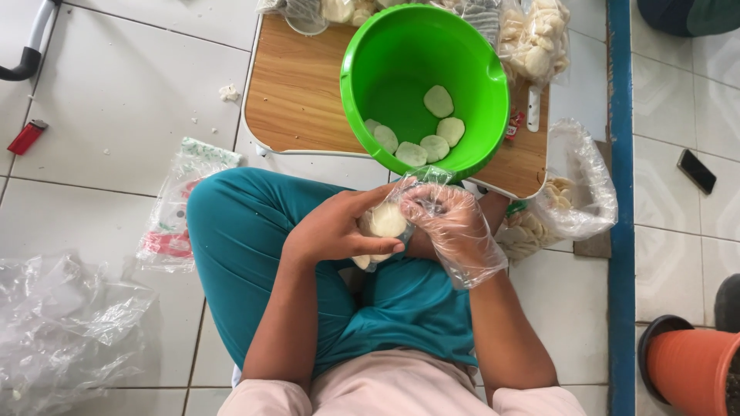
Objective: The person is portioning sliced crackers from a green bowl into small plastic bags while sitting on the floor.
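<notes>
The bucket (401, 73) is bright green, and the 6 round crackers (438, 101) inside it are pale cream. The low table (297, 92) is light wood-grain brown with a white rim. The trousers (247, 223) are plain teal; the top (401, 389) is pale pink. The floor tiles (116, 100) are white with grey grout. The lighter (27, 137) near the floor's left edge is red. The pot (690, 370) at the bottom right corner is orange. The glove (459, 231) is clear, on the right hand (447, 223).
</notes>
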